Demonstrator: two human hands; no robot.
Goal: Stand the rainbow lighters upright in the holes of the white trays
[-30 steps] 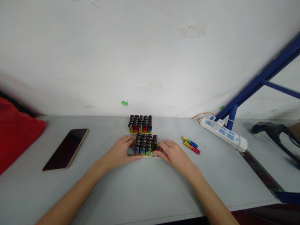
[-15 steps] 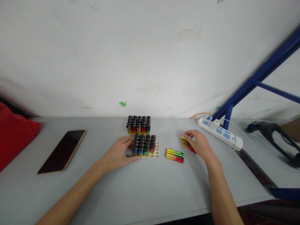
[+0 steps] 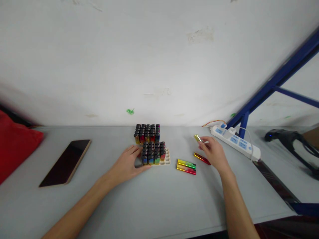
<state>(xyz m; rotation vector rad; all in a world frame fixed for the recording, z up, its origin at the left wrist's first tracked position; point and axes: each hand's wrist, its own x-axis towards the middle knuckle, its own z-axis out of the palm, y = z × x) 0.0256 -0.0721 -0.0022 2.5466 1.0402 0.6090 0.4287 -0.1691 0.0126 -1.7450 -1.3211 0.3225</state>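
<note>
My left hand [image 3: 128,162] rests on the table at the left side of a white slotted tray [image 3: 167,162], its fingers and thumb spread around the tray's edge. Several upright lighters [image 3: 151,158] fill the tray's left part, and slots on its right show bare. Behind stands a second block of upright lighters [image 3: 147,134]. Pinched in my right hand [image 3: 211,151] is a yellow lighter [image 3: 197,138], lifted at a tilt. Below that hand a red and gold lighter [image 3: 202,158] lies flat. Between the hands lie a yellow-green lighter [image 3: 186,163] and a yellow-red lighter [image 3: 186,169], side by side.
A dark tablet [image 3: 66,162] lies at the left, near a red cloth-like object [image 3: 17,142]. On the right are a white power strip [image 3: 235,141] with cables, a blue metal frame [image 3: 274,81] and a black device [image 3: 291,146]. A wall rises behind the table.
My right hand has picked up the yellow lighter from beside the red and gold one, which stays on the table. My left hand remains at the tray.
</note>
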